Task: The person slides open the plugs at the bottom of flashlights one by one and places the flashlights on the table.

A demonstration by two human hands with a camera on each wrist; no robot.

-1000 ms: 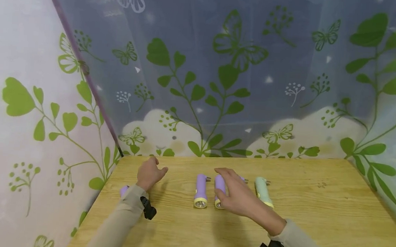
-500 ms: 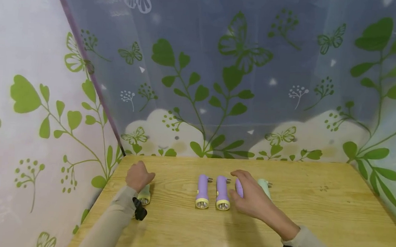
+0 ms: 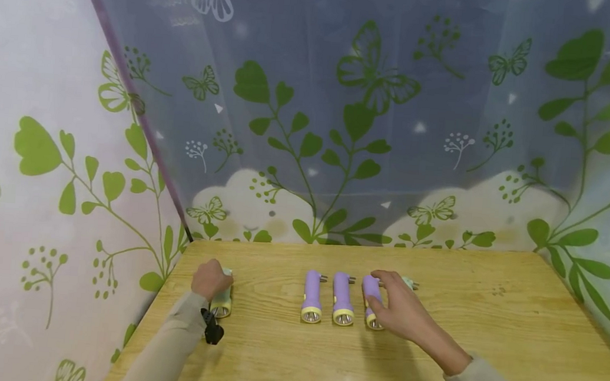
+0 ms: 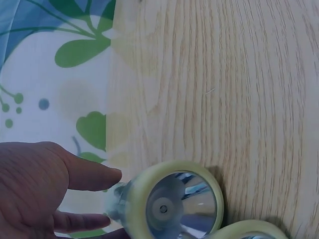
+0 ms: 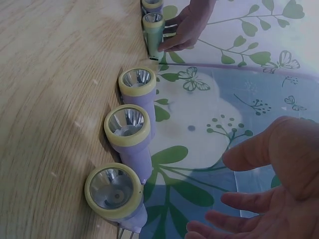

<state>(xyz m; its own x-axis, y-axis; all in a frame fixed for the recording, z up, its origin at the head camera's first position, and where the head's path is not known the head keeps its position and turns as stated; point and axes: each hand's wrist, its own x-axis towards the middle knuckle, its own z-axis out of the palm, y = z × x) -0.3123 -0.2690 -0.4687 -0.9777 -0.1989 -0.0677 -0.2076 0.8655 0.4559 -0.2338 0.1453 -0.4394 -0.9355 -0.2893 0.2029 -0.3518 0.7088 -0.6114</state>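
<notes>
My left hand (image 3: pixel 209 279) is over the back end of a pale green flashlight (image 3: pixel 222 303) lying on the table at the left. In the left wrist view its thumb (image 4: pixel 97 174) and fingers (image 4: pixel 84 221) extend straight on either side of the flashlight's body, fingertips right at it. My right hand (image 3: pixel 402 306), fingers loosely spread, is beside the rightmost purple flashlight (image 3: pixel 371 288). The right wrist view shows nothing between its fingers (image 5: pixel 249 199). Two more purple flashlights, the left one (image 3: pixel 312 291) and the middle one (image 3: pixel 343 293), lie parallel in the row, yellow heads toward me.
Another green flashlight (image 3: pixel 409 283), with its plug prongs showing, is mostly hidden behind my right hand. A second yellow-rimmed flashlight (image 4: pixel 254 227) lies beside the left green one. A patterned curtain (image 3: pixel 299 125) rises along the back edge of the wooden table (image 3: pixel 293 355).
My left hand has moved left and down to the green flashlight. My right hand has shifted rightward along the row, uncovering the middle purple flashlight and stopping by the rightmost one.
</notes>
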